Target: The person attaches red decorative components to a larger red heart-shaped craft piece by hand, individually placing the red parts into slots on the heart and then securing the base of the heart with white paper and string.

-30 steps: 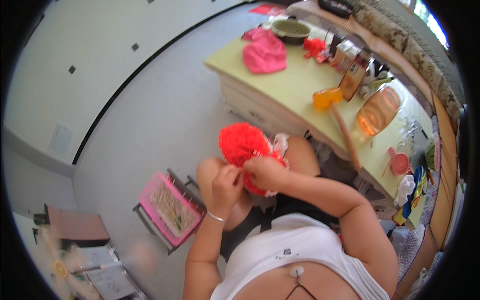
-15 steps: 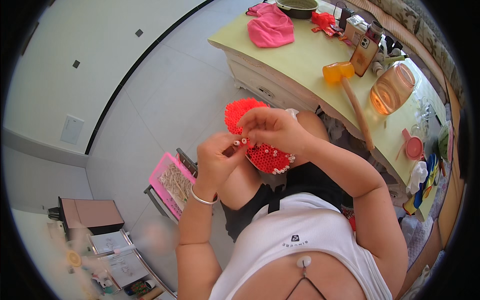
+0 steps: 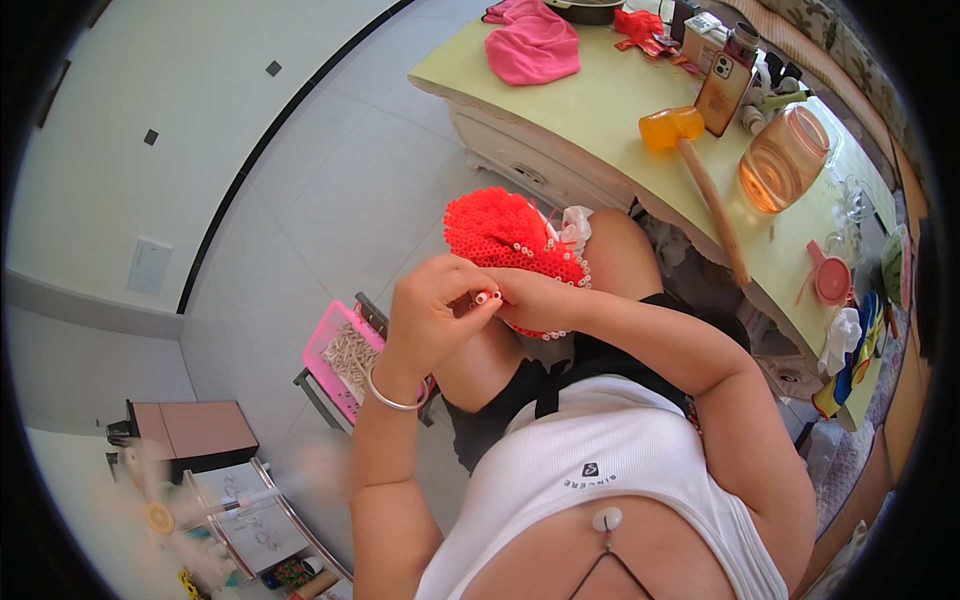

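Note:
My left hand (image 3: 425, 312) pinches small white tube-like beads (image 3: 484, 298) with reddish ends between thumb and fingers. Against them, my right hand (image 3: 540, 299) has its fingers closed; whatever sits in its fingertips is too small or hidden to name. Both hands meet over my lap, just on the near side of a bright red piece of beadwork (image 3: 490, 225). That piece looks like many short tubes packed in a honeycomb, with white beads along part of its edge. My hands and right forearm hide some of its near side.
A pink basket (image 3: 318, 345) of whitish sticks or tubes stands to my left. On the pale yellow-green table (image 3: 590, 90) lie a mallet (image 3: 672, 128), a phone (image 3: 722, 95), a jar of liquid (image 3: 783, 160), a pink cup (image 3: 830, 278) and a pink cloth (image 3: 535, 45).
My right hand has come down from above the red beadwork to meet my left fingers. More of the beadwork shows, and it appears tilted differently. My left hand still pinches the white beads.

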The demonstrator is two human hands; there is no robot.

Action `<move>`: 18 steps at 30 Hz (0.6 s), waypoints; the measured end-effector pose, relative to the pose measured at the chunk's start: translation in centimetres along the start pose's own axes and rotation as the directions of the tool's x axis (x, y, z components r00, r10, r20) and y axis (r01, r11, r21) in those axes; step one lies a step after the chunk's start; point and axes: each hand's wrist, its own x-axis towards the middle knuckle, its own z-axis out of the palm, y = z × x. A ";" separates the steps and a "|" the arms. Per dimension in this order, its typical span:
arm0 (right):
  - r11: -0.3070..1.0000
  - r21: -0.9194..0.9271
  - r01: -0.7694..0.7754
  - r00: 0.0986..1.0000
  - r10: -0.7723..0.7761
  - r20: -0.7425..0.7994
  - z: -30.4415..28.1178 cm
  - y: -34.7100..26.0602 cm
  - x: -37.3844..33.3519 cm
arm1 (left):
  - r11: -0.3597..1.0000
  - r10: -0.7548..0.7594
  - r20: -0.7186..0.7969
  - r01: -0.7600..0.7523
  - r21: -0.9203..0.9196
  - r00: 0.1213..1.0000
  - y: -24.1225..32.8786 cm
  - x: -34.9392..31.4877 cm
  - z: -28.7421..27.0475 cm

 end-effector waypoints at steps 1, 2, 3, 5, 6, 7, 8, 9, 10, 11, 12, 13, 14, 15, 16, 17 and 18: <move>0.998 0.051 -0.021 0.999 0.020 0.029 0.0 -0.2 0.1 | 0.999 0.022 0.006 -0.022 0.029 1.000 0.3 0.0 0.1; 0.994 0.101 -0.044 0.997 0.038 0.061 0.1 -0.4 0.2 | 0.997 0.043 0.013 -0.043 0.058 0.999 0.6 0.1 0.3; 0.993 0.099 -0.058 0.995 0.049 0.088 -0.1 0.1 0.5 | 1.000 0.030 -0.032 -0.030 0.011 0.999 1.1 0.3 0.5; 0.989 0.129 -0.070 0.997 0.065 0.040 -0.1 0.0 0.9 | 0.997 -0.002 -0.121 -0.008 -0.081 0.993 2.2 0.8 0.5; 0.987 0.142 -0.076 0.997 0.075 0.014 -0.3 -1.6 1.6 | 0.948 -0.033 -0.201 -0.033 -0.317 0.979 1.9 1.1 0.3; 1.000 -0.014 0.002 0.998 -0.003 -0.064 -1.1 -3.6 1.5 | 0.842 -0.082 -0.268 -0.077 -0.534 0.960 1.4 1.5 -0.1; 0.998 -0.068 0.007 1.000 -0.008 -0.015 -2.1 -6.4 1.6 | 0.688 -0.149 -0.318 -0.133 -0.713 0.936 0.9 1.9 -0.4; 0.993 -0.120 0.015 0.999 -0.011 0.038 -3.0 -9.2 1.7 | 0.726 -0.197 -0.374 -0.122 -0.677 0.907 -0.2 2.1 -1.0; 0.986 -0.061 0.157 0.987 -0.155 0.037 -3.6 -11.6 1.8 | 0.762 -0.245 -0.428 -0.101 -0.640 0.870 -2.4 2.2 -1.5; 0.954 -0.003 0.299 0.954 -0.298 0.027 -4.3 -14.0 2.1 | 0.796 -0.285 -0.484 -0.077 -0.601 0.827 -4.5 2.2 -1.5; 0.944 0.140 0.298 0.954 -0.300 -0.002 -5.1 -16.6 2.6 | 0.850 -0.318 -0.396 0.075 -0.521 0.861 -6.6 1.8 -1.3; 0.918 0.272 0.290 0.956 -0.291 -0.036 -6.2 -19.0 3.1 | 0.879 -0.362 -0.299 0.216 -0.424 0.883 -8.9 1.5 -0.5; 0.903 0.167 0.396 0.908 -0.358 -0.217 -7.1 -21.4 3.6 | 0.889 -0.412 -0.205 0.342 -0.305 0.888 -10.1 1.6 0.1; 0.878 0.055 0.475 0.824 -0.423 -0.378 -7.7 -23.3 4.4 | 0.968 -0.240 -0.194 0.218 -0.126 0.951 -10.6 1.6 1.0; 0.873 -0.056 0.485 0.786 -0.463 -0.409 -8.8 -24.8 4.5 | 0.997 -0.054 -0.135 0.059 0.039 0.989 -10.4 2.1 2.6; 0.867 -0.172 0.467 0.764 -0.494 -0.414 -10.6 -25.9 4.0 | 0.998 0.050 -0.104 -0.046 0.045 0.993 -9.7 3.4 4.6; 0.856 -0.279 0.434 0.744 -0.516 -0.424 -12.2 -26.6 3.5 | 0.988 0.154 -0.077 -0.150 0.046 0.985 -9.0 4.9 6.3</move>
